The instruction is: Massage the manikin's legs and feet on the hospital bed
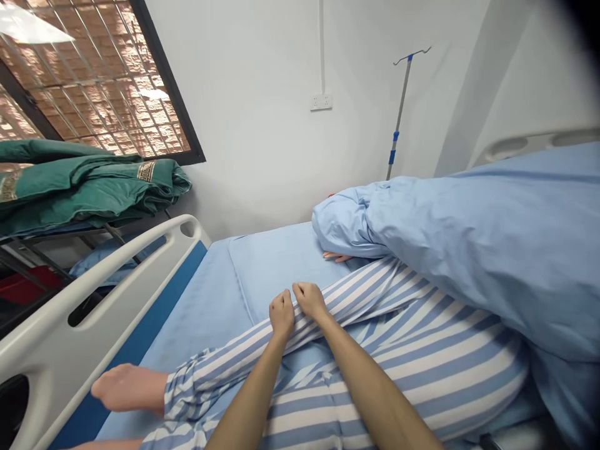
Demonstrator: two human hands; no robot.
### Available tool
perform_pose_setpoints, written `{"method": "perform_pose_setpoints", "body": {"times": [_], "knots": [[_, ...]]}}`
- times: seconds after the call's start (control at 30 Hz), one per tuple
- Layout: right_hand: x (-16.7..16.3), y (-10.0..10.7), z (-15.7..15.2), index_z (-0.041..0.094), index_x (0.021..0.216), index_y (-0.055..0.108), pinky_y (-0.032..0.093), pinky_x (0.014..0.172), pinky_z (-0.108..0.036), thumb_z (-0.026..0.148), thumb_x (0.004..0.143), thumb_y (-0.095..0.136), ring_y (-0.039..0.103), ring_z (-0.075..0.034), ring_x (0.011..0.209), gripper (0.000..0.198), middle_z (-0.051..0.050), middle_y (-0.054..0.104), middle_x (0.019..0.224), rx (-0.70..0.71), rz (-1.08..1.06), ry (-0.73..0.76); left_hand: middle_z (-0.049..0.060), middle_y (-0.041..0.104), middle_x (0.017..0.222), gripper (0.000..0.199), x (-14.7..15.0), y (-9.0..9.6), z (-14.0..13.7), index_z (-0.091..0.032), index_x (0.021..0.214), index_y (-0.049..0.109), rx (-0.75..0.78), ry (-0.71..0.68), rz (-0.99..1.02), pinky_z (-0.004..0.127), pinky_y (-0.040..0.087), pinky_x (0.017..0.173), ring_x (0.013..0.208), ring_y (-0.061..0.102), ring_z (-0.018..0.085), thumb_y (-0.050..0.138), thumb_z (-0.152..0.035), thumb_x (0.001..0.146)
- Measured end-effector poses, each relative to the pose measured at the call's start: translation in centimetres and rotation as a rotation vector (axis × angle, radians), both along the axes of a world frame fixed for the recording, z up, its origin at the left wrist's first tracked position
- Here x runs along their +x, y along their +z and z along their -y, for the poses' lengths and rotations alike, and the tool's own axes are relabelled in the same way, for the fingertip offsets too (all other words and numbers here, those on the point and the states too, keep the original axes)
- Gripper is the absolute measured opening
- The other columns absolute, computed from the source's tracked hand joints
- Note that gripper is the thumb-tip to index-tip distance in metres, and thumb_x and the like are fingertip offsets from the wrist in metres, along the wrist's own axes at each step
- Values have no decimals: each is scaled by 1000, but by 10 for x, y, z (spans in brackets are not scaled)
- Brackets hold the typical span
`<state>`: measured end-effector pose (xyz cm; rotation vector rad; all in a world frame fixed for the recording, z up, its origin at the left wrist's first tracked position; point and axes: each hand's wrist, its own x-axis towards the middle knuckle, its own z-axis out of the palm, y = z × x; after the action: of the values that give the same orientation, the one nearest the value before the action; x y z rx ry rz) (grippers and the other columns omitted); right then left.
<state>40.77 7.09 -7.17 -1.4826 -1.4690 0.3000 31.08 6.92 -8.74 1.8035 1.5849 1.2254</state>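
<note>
Both my hands are closed into fists at the far leg of a figure lying on the bed in blue-and-white striped trousers (450, 369). My left hand (282, 314) rests against the shin, just below the knee. Slightly higher up the same leg is my right hand (309, 300), close beside the left. No bunched cloth shows in either fist. The trouser fabric runs fairly smooth around them. A bare foot (134, 389) sticks out of the trouser leg at the left. Fingers of the lying figure's hand (335, 256) peek out under a light blue quilt (450, 219).
A white bed end board (126, 281) stands at the left, beyond the foot. Behind it, folded green bedding (94, 187) lies on a rack below a barred window (94, 75). An IV pole (398, 119) rises by the wall. Light blue sheet (276, 256) covers the mattress.
</note>
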Motion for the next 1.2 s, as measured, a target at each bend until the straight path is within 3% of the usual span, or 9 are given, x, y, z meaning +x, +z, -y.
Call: {"method": "perform_pose_setpoints", "body": {"times": [0.23, 0.37, 0.53, 0.67, 0.8, 0.97, 1.1, 1.2], "knots": [[15, -7, -8, 17, 45, 32, 23, 45, -20, 41, 77, 29, 30, -7, 43, 39, 5, 31, 41, 33, -401, 56, -3, 37, 42, 36, 27, 20, -11, -18, 44, 38, -86, -44, 95, 22, 23, 48, 47, 34, 9, 29, -37, 73], [19, -7, -12, 18, 48, 29, 25, 42, -19, 41, 75, 30, 27, -6, 42, 35, 6, 27, 43, 23, -602, 72, 0, 49, 48, 40, 52, 16, -6, -18, 50, 48, -80, -4, 50, 22, 25, 49, 50, 40, 10, 26, -38, 75], [24, 0, -12, 18, 47, 29, 22, 43, -19, 39, 74, 32, 27, -6, 44, 34, 6, 26, 44, -48, -412, 72, 7, 61, 71, 47, 58, 2, 3, -19, 64, 57, -112, 101, -146, 23, 24, 51, 59, 48, 14, 17, -39, 79], [39, 17, -8, 16, 42, 32, 20, 46, -20, 37, 71, 39, 27, -6, 45, 37, 6, 26, 43, -22, -198, 120, 7, 61, 71, 48, 57, 0, 3, -19, 63, 57, -114, 80, -226, 23, 24, 51, 61, 48, 14, 16, -40, 80], [53, 17, 0, 16, 43, 33, 20, 47, -20, 34, 76, 34, 27, -6, 46, 37, 6, 29, 43, -23, -47, 28, 6, 60, 67, 51, 57, -4, 2, -18, 58, 55, -83, 101, -249, 23, 24, 51, 59, 46, 13, 16, -44, 79], [54, 1, 5, 16, 45, 36, 22, 47, -19, 37, 76, 33, 30, -6, 47, 37, 5, 32, 44, -5, -141, 111, 4, 56, 57, 47, 59, 3, -8, -17, 54, 53, -78, 37, -199, 23, 24, 49, 52, 42, 11, 22, -42, 78], [56, 1, -1, 17, 46, 33, 23, 45, -19, 40, 75, 32, 29, -6, 45, 38, 6, 29, 44, 33, -363, 86, -1, 44, 44, 42, 77, 25, -19, -16, 46, 46, -25, 1, -42, 21, 24, 47, 46, 36, 9, 26, -38, 76], [62, 2, -5, 18, 47, 31, 23, 43, -19, 41, 74, 33, 27, -6, 44, 36, 6, 29, 44, 42, -559, 87, 0, 46, 46, 41, 95, 30, -20, -16, 49, 48, -46, 6, 49, 21, 25, 47, 46, 36, 8, 24, -37, 76]]}}
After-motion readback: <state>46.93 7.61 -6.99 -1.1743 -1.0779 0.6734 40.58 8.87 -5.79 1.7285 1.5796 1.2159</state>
